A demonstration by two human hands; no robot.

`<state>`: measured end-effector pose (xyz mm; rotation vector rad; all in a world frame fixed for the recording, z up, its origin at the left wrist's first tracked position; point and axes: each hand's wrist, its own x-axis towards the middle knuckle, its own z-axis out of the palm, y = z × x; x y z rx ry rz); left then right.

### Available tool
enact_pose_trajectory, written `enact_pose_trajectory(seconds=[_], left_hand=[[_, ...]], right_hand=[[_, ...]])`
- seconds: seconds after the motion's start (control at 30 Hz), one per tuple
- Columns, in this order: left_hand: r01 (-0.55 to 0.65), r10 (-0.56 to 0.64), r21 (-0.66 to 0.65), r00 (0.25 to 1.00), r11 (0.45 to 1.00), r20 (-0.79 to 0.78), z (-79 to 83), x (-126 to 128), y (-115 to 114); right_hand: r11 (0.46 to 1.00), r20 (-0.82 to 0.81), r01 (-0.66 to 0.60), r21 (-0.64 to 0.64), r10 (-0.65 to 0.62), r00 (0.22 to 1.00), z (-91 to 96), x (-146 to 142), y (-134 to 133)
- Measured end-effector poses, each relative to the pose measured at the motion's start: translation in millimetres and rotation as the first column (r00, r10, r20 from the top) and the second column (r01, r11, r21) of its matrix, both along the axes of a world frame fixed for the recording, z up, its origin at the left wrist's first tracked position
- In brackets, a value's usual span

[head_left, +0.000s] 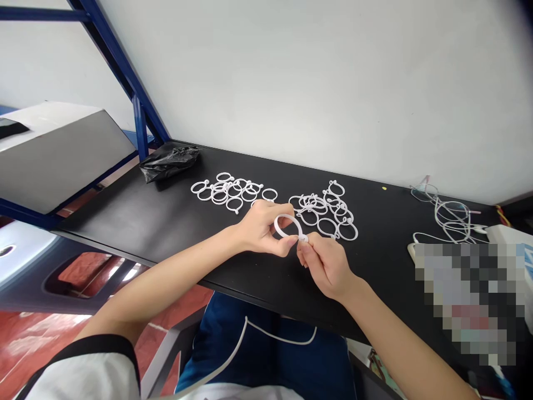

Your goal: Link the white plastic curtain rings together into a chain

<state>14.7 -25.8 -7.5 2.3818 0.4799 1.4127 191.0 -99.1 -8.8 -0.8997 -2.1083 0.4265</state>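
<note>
I hold one white plastic ring (288, 224) above the black table (166, 222) with both hands. My left hand (262, 229) is closed round the ring's left side. My right hand (323, 261) pinches the small knob at the ring's lower right end. Behind my hands lie two loose heaps of the same white rings: a left heap (231, 190) and a right heap (327, 212). Both heaps hold several rings lying flat on the table.
A crumpled black plastic bag (169, 162) lies at the table's back left. White cables (449, 216) are coiled at the right, beside a blurred-out object (470, 294). A blue metal frame (137, 111) and a grey slanted panel (58, 155) stand to the left. The wall runs behind.
</note>
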Motion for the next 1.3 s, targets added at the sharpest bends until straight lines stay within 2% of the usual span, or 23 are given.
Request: enact_pose_trajectory(seconds=[0.2,0.43,0.7,0.8,0.9,1.0,1.07,1.17,1.23,1.3], left_hand=[[-0.012,0.012,-0.009,1.0,1.0,-0.029,-0.5,-1,0],[-0.005,0.005,0.001,1.0,1.0,0.009,-0.2,0,0],[-0.029,0.028,-0.042,0.999,0.999,-0.03,-1.1,0,-2],[-0.03,0.029,-0.074,0.999,0.997,-0.017,0.1,0,-3],[0.028,-0.032,-0.144,0.999,0.989,-0.025,5.4,-2,-1],[0.052,-0.07,-0.214,0.994,0.976,-0.08,11.9,-5,3],[-0.032,0.01,-0.202,0.994,0.979,-0.108,14.4,-8,8],[-0.273,0.259,-0.081,0.954,0.959,-0.149,13.2,-16,21],[-0.42,0.413,0.03,0.874,0.907,-0.255,9.9,-22,31],[-0.507,0.501,0.098,0.772,0.857,-0.391,5.9,-28,41]], right_hand=[[1.0,-0.004,-0.007,0.005,0.007,1.0,-1.5,0,0],[1.0,0.02,0.011,-0.017,-0.011,1.0,-0.9,1,0],[1.0,0.005,0.018,-0.007,-0.018,1.0,-0.4,0,0],[1.0,-0.004,0.008,-0.02,-0.008,1.0,-0.5,1,0],[0.998,-0.032,0.013,-0.054,-0.015,0.999,-0.8,3,2],[0.992,-0.018,0.077,-0.1,-0.079,0.997,-1.8,5,6],[0.98,-0.022,0.16,-0.117,-0.163,0.986,-2.8,8,11],[0.945,-0.11,0.292,-0.147,-0.309,0.945,-4.1,15,20],[0.926,-0.16,0.342,-0.161,-0.367,0.916,-4.8,19,25],[0.915,-0.184,0.367,-0.168,-0.394,0.9,-5.5,22,29]])
